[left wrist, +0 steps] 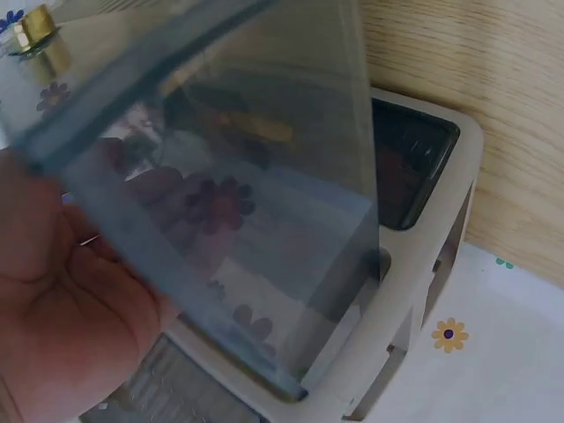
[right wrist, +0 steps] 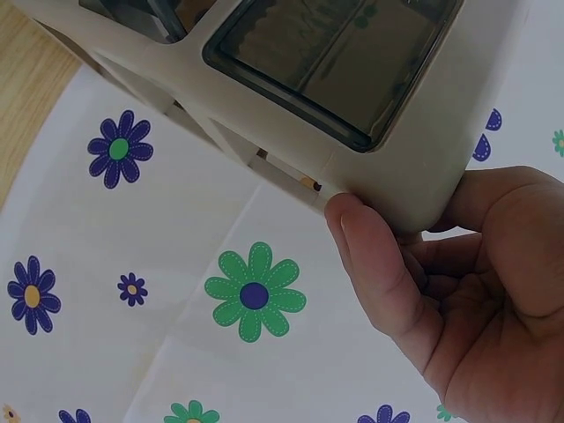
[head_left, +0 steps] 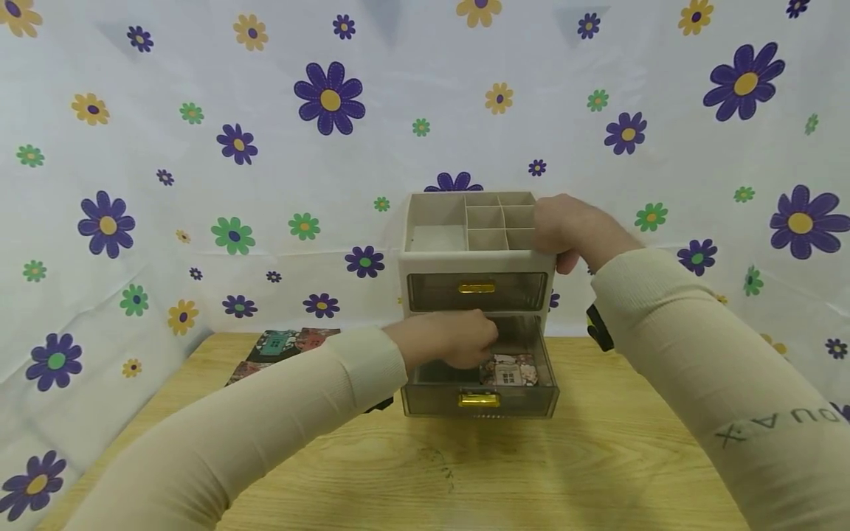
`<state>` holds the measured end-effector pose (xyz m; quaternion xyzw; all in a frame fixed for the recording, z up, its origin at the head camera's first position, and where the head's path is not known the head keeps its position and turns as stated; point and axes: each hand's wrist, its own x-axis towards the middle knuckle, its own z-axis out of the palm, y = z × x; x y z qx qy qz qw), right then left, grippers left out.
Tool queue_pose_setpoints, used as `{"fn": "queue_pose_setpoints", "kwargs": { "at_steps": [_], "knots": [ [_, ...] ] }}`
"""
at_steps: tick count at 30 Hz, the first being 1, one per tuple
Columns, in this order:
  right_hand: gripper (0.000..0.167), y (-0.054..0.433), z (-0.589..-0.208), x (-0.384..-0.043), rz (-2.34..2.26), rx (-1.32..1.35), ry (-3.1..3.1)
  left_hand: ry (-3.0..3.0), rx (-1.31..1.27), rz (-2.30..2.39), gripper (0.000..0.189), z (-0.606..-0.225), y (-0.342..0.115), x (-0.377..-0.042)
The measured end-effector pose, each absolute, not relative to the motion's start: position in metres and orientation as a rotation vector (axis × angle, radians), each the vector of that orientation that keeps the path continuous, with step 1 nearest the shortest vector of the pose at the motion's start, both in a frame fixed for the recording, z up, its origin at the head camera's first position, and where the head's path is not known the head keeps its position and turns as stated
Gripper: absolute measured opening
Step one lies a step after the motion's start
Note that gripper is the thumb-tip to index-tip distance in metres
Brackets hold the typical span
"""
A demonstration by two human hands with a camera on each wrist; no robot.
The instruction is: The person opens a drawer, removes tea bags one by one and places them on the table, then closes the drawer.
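Note:
A cream desktop organizer (head_left: 478,261) with smoky clear drawers stands on the table. Its lower drawer (head_left: 425,403) is pulled out and holds a small pinkish printed packet (head_left: 510,372). My left hand (head_left: 458,341) reaches down into this drawer, left of the packet. In the left wrist view, the drawer's tinted wall (left wrist: 291,176) partly covers the left fingers, so whether they pinch anything is unclear. My right hand (head_left: 576,230) grips the organizer's upper right corner. The right wrist view shows its thumb (right wrist: 379,264) against the side and the other fingers around the corner.
The upper drawer (head_left: 432,293) is closed, with a gold handle. Open compartments (head_left: 438,237) divide the organizer's top. Dark printed packets (head_left: 275,344) lie on the wooden table (head_left: 345,472) to the left, partly behind my left sleeve. A flower-patterned cloth (head_left: 265,184) hangs behind.

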<state>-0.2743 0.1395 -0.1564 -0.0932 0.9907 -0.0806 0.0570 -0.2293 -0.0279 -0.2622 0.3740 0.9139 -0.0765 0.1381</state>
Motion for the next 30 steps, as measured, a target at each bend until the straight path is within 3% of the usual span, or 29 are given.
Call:
{"fn": "queue_pose_setpoints", "kwargs": {
  "at_steps": [16,30],
  "knots": [
    [0.024,0.1406,-0.1553,-0.2747,-0.22,-0.283,2.995,2.707,1.109,-0.013,0.017,-0.2631,-0.0228,-0.2349],
    [0.025,0.1391,-0.1546,-0.2729,-0.23,-0.279,2.995,2.602,0.964,0.213,0.028,-0.264,-0.0262,-0.2375]
  ]
}}
